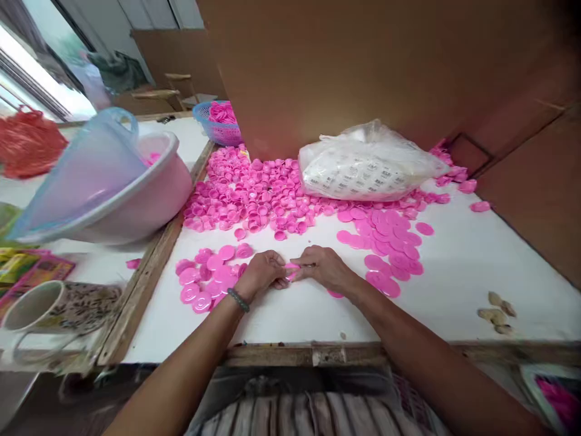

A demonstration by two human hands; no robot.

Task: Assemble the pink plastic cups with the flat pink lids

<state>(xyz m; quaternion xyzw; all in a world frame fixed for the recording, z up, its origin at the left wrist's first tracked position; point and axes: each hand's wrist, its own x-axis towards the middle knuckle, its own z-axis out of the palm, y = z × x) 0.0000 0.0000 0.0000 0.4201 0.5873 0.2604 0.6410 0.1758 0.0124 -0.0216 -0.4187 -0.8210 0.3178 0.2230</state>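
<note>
Between my two hands, just above the white tabletop, is a pink plastic disc (292, 267). My left hand (265, 270), a dark beaded bracelet at its wrist, pinches the disc's left edge. The fingers of my right hand (323, 266) close on its right side, and they partly hide it. Left of my left hand lies a loose group of pink discs (214, 275), some with raised rings. More flat pink discs (390, 242) overlap in a pile beyond my right hand. Behind both hands spreads a heap of small pink cups (258, 197).
A clear plastic bag (363, 166) of printed packets rests on the heap's right part, before a large cardboard sheet (363, 72). Leftward stand a tilted pink basin (167, 181), a patterned mug (68, 306) and a blue basket (204, 118). Peanut shells (497, 315) lie front right.
</note>
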